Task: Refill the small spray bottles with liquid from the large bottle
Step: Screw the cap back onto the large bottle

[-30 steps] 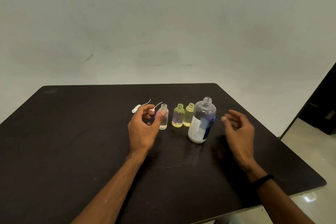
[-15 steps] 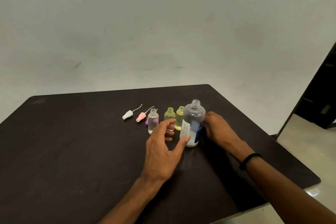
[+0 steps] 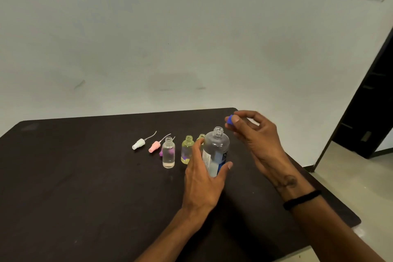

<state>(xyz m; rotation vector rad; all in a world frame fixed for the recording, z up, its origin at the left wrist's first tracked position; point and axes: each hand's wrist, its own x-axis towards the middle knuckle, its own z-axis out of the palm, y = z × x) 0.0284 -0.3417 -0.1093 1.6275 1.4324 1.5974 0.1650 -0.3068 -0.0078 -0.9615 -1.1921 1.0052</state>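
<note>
The large clear bottle [image 3: 217,151] with a blue and white label stands uncapped on the dark table [image 3: 74,187]. My left hand [image 3: 204,174] grips its lower body. My right hand [image 3: 253,134] hovers just right of the bottle's neck and pinches a small blue cap [image 3: 229,118] in its fingertips. To the left stand three small open bottles: a clear one [image 3: 168,152], a yellow one [image 3: 187,151], and a second yellow one [image 3: 201,137] mostly hidden behind my left hand.
Three spray heads with dip tubes lie left of the small bottles: white [image 3: 138,144], pink [image 3: 154,146] and purple [image 3: 161,152], the purple one partly behind the clear bottle. The table's right edge drops to a tiled floor [image 3: 344,176]. A dark doorway [image 3: 370,112] is at right.
My left hand moved from the small clear bottle to grip the large bottle. My right hand reached behind the large bottle, then rose beside its neck holding a blue cap.
</note>
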